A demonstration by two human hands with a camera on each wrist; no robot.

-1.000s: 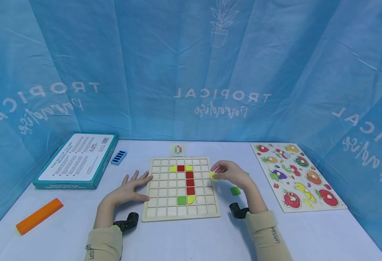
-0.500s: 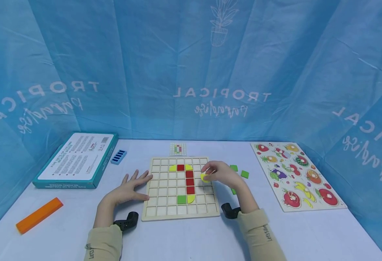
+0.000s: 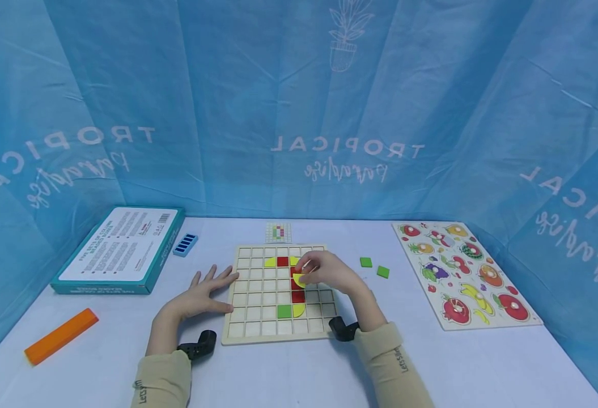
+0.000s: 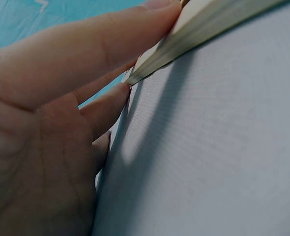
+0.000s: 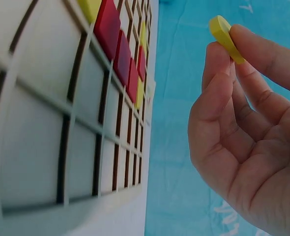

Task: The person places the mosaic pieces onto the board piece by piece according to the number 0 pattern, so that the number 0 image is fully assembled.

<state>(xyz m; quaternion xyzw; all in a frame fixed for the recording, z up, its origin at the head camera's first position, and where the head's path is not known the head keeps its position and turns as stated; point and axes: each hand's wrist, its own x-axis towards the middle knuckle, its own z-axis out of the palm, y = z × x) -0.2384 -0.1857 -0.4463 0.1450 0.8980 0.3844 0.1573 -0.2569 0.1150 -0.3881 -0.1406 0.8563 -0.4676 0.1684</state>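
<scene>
A square wooden grid board (image 3: 253, 311) lies on the white table. Down its middle sit several red tiles (image 3: 297, 297), a green tile (image 3: 284, 311) and yellow rounded tiles (image 3: 299, 310). My right hand (image 3: 329, 273) pinches another yellow rounded tile (image 5: 226, 39) between thumb and fingers, held up off the board in the right wrist view. From the head it overlaps the red column. My left hand (image 3: 196, 299) lies spread at the board's left side, its thumb and fingertips touching the edge, as the left wrist view also shows.
Behind the board lies a small pattern card (image 3: 278, 233). Green square tiles (image 3: 366, 262) lie to its right, before a fruit puzzle board (image 3: 457, 283). At left are a teal box (image 3: 110, 243), a small blue tray (image 3: 186, 245) and an orange bar (image 3: 61, 336).
My right hand has moved left with the yellow tile, from the board's right edge to over the red column. Two green tiles have come into view behind it. My left hand stays put.
</scene>
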